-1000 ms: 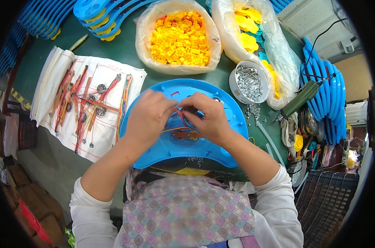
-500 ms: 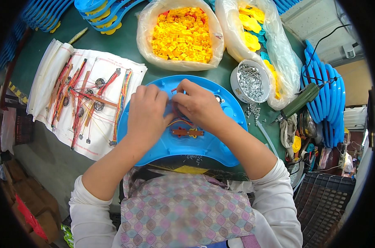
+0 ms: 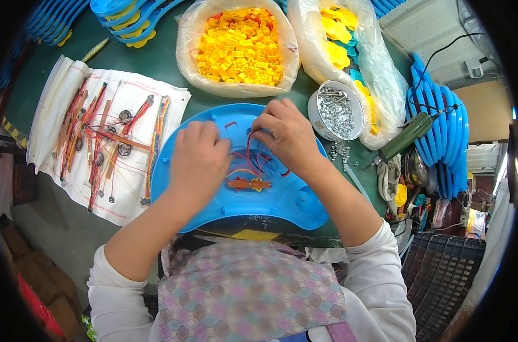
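A blue plastic shell (image 3: 213, 214), curved and hollow side up, lies in front of me. Inside it a narrow brown circuit board (image 3: 249, 184) sits over small red and yellow parts, with coloured wires running from it. My right hand (image 3: 288, 137) pinches a looped red wire (image 3: 249, 147) above the shell's far right half. Over the left half hovers my left hand (image 3: 199, 165), fingers curled; motion blur smears its fingertips, so I cannot make out anything in them. A short red piece (image 3: 230, 123) shows at the shell's far side, between the hands.
Wired boards and small round speakers lie on a white sheet (image 3: 139, 194) to the left. Farther back stand a bag of yellow pieces (image 3: 239, 51) and a bag of yellow and blue parts (image 3: 379, 62). Right are a screw tub (image 3: 336, 111), green electric screwdriver (image 3: 404, 137) and stacked blue shells (image 3: 441, 125).
My hands have moved apart. The right hand has drawn the red wire up into a visible loop. The whole view has shifted slightly.
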The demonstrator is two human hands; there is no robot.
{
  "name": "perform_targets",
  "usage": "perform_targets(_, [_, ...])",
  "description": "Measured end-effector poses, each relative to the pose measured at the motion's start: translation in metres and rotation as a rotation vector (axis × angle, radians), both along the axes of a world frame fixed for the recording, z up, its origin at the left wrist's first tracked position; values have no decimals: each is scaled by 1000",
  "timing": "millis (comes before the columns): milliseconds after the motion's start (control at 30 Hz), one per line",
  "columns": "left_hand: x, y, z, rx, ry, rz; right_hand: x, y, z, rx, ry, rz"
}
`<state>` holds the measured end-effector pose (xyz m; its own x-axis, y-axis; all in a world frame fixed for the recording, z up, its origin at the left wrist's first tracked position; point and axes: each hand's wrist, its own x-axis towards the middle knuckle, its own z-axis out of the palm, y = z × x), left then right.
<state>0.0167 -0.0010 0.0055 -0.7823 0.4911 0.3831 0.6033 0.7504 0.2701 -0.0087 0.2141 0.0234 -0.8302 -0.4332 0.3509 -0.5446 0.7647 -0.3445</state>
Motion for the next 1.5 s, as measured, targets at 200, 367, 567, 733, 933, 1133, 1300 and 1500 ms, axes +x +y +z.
perform_targets(200, [-1, 2, 18, -105, -133, -35, -7, 3, -14, 71, 126, 40])
perform_targets(367, [-18, 15, 9, 98, -206, -73, -10, 2, -9, 100, 101, 87])
perform_targets(567, [-21, 21, -1, 143, -180, -80, -7, 3, -12, -6, -80, 75])
perform_targets(733, [-17, 27, -7, 69, -38, -95, 6, 19, -2, -49, -131, -21])
perform_targets(933, [-19, 32, -8, 22, -7, -128, 31, 23, -7, 32, 15, -81])
perform_targets(1133, [-18, 34, 0, -75, -97, -137, 36, 28, -8, 172, 81, -134])
perform_targets(1300, [-3, 7, 19, 53, -200, -135, 35, 28, -17, 178, 68, -52])
perform_targets(1500, [24, -66, 40, 226, -277, 333, 45, 33, -2, 261, -128, -8])
